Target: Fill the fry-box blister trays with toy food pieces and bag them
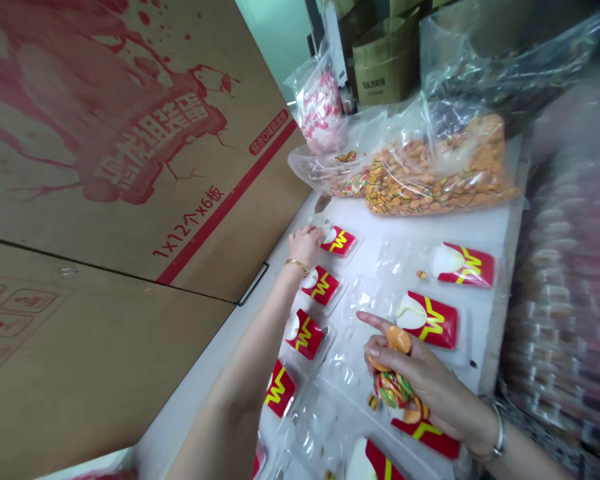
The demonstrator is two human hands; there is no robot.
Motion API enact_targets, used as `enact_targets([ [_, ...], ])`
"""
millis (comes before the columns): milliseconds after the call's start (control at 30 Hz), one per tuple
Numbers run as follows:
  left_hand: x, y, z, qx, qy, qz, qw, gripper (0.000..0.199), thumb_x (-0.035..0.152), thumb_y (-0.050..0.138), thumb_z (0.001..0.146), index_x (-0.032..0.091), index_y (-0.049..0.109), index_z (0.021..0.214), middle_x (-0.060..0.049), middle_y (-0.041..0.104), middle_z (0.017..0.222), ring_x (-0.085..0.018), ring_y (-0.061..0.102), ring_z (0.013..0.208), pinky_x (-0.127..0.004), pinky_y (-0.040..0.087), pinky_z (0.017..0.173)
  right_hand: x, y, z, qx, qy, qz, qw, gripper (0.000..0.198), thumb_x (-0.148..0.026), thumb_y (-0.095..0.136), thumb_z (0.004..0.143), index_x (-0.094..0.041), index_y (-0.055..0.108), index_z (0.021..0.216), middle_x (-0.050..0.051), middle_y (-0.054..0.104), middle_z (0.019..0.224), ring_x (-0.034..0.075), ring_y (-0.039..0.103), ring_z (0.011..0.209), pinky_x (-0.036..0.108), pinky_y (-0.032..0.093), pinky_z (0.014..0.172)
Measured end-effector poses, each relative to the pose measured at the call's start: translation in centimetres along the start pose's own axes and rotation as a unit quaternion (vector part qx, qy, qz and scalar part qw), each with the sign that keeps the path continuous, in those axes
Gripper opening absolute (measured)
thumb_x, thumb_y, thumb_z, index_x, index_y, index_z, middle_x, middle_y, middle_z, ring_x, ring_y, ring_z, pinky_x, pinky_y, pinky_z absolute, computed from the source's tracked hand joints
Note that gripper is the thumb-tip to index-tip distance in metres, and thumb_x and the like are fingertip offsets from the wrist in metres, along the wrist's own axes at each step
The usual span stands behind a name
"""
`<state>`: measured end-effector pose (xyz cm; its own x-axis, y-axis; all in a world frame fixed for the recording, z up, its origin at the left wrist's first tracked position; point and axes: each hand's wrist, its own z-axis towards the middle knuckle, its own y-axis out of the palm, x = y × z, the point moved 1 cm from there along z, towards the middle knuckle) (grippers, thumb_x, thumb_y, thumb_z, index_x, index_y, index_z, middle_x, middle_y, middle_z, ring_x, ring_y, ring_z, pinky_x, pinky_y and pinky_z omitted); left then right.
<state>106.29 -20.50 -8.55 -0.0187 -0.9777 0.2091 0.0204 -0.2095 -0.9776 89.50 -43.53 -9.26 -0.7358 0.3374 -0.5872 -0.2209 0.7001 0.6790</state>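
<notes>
My left hand (pixel 306 244) reaches to the far end of the left row. Its bent fingers are together at the white top of a red packet with a yellow zigzag (pixel 339 241) in a clear plastic tray; what they hold, if anything, is hidden. My right hand (pixel 420 370) is closed around a bunch of small burger-shaped pieces (pixel 396 389), orange with green, red and yellow layers. Its index finger points out to the left. Below it lies a partly covered red packet (pixel 433 440), and just beyond sits another red packet (pixel 443 321).
Large cardboard cartons (pixel 220 220) stand along the left. At the table's (pixel 495 230) far end lie a clear bag of burger-shaped pieces (pixel 430 187) and a bag of pink-and-white pieces (pixel 323 113). Stacked clear plastic trays (pixel 555 300) rise at the right. One loose piece (pixel 421 274) lies near the right row.
</notes>
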Motion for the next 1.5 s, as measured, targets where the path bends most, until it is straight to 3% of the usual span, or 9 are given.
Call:
enact_targets([
  [67, 3.0, -1.0, -2.3, -0.05, 0.074, -0.145, 0.985, 0.029, 0.026, 0.053, 0.088, 0.02, 0.062, 0.116, -0.01, 0.059, 0.117, -0.023, 0.054, 0.107, -0.041, 0.04, 0.096, -0.4, -0.2, -0.1, 0.001, -0.008, 0.0, 1.0, 0.05, -0.033, 0.07, 0.08, -0.025, 0.051, 0.126, -0.003, 0.054, 0.081, 0.009, 0.052, 0.068, 0.019, 0.043, 0.06],
  [167, 8.1, -2.3, -6.9, -0.229, 0.231, -0.329, 0.887, 0.033, 0.033, 0.066, 0.081, 0.019, 0.064, 0.111, -0.008, 0.062, 0.108, -0.018, 0.058, 0.098, -0.03, 0.046, 0.089, -0.7, -0.6, -0.1, 0.006, -0.022, -0.01, 1.0, 0.029, -0.032, 0.071, 0.078, -0.019, 0.06, 0.102, -0.001, 0.056, 0.079, 0.01, 0.054, 0.07, 0.021, 0.044, 0.063],
  [267, 11.4, -2.8, -9.7, -0.272, 0.259, -0.389, 0.841, 0.015, 0.028, 0.062, 0.085, 0.018, 0.069, 0.092, -0.006, 0.064, 0.095, -0.014, 0.06, 0.087, -0.026, 0.048, 0.082, -0.9, -1.2, -0.3, 0.013, -0.034, 0.0, 0.999, 0.018, -0.028, 0.07, 0.078, -0.016, 0.06, 0.086, -0.001, 0.056, 0.071, 0.011, 0.053, 0.064, 0.021, 0.044, 0.059],
  [433, 12.5, -0.5, -6.5, -0.051, 0.155, -0.361, 0.918, 0.013, 0.028, 0.06, 0.086, 0.017, 0.067, 0.085, -0.003, 0.064, 0.08, -0.011, 0.056, 0.07, -0.023, 0.046, 0.066, -1.4, -2.7, -1.6, 0.066, -0.013, 0.049, 0.997, 0.027, -0.039, 0.066, 0.081, -0.018, 0.059, 0.097, 0.0, 0.057, 0.073, 0.009, 0.05, 0.053, 0.015, 0.031, 0.04],
  [567, 13.2, 2.6, -2.4, 0.056, 0.185, -0.254, 0.948, 0.014, 0.017, 0.053, 0.086, 0.016, 0.067, 0.088, -0.005, 0.062, 0.085, -0.012, 0.057, 0.073, -0.024, 0.047, 0.069, -1.7, -3.5, -3.4, 0.101, -0.033, 0.115, 0.988, 0.026, -0.041, 0.06, 0.084, -0.018, 0.06, 0.096, 0.001, 0.055, 0.076, 0.007, 0.046, 0.051, 0.014, 0.021, 0.035],
  [933, 14.9, 4.1, -3.3, -0.029, 0.251, 0.056, 0.966, 0.042, 0.008, 0.05, 0.08, 0.028, 0.059, 0.116, -0.006, 0.05, 0.13, -0.028, 0.045, 0.11, -0.042, 0.039, 0.086, -2.7, -4.3, -4.6, 0.153, -0.117, 0.065, 0.979, 0.031, -0.043, 0.068, 0.082, -0.025, 0.055, 0.105, -0.002, 0.055, 0.081, 0.006, 0.048, 0.056, 0.015, 0.039, 0.047],
  [1067, 15.3, 2.1, -5.2, -0.064, 0.186, -0.119, 0.973, 0.032, 0.024, 0.044, 0.091, 0.025, 0.057, 0.12, -0.008, 0.052, 0.127, -0.023, 0.05, 0.107, -0.038, 0.041, 0.088, -2.6, -4.4, -4.4, 0.174, -0.14, 0.047, 0.974, 0.033, -0.046, 0.066, 0.083, -0.027, 0.052, 0.107, -0.003, 0.055, 0.079, 0.005, 0.045, 0.049, 0.015, 0.033, 0.04],
  [1233, 16.2, -0.5, -11.5, -0.218, 0.14, -0.37, 0.892, 0.021, 0.039, 0.06, 0.085, 0.018, 0.064, 0.088, -0.003, 0.063, 0.089, -0.015, 0.058, 0.083, -0.026, 0.046, 0.077, -2.2, -3.9, -4.4, 0.184, -0.18, 0.045, 0.965, 0.029, -0.045, 0.066, 0.083, -0.027, 0.056, 0.104, -0.002, 0.06, 0.085, 0.009, 0.053, 0.062, 0.02, 0.047, 0.06],
  [1500, 12.7, -0.3, -13.9, 0.033, 0.061, -0.257, 0.964, 0.012, 0.027, 0.052, 0.089, 0.02, 0.062, 0.086, -0.003, 0.063, 0.084, -0.015, 0.057, 0.078, -0.027, 0.046, 0.073, -0.8, -2.4, -5.4, 0.141, -0.09, 0.11, 0.98, 0.03, -0.041, 0.065, 0.081, -0.022, 0.056, 0.103, 0.001, 0.059, 0.076, 0.009, 0.048, 0.051, 0.014, 0.027, 0.036],
])
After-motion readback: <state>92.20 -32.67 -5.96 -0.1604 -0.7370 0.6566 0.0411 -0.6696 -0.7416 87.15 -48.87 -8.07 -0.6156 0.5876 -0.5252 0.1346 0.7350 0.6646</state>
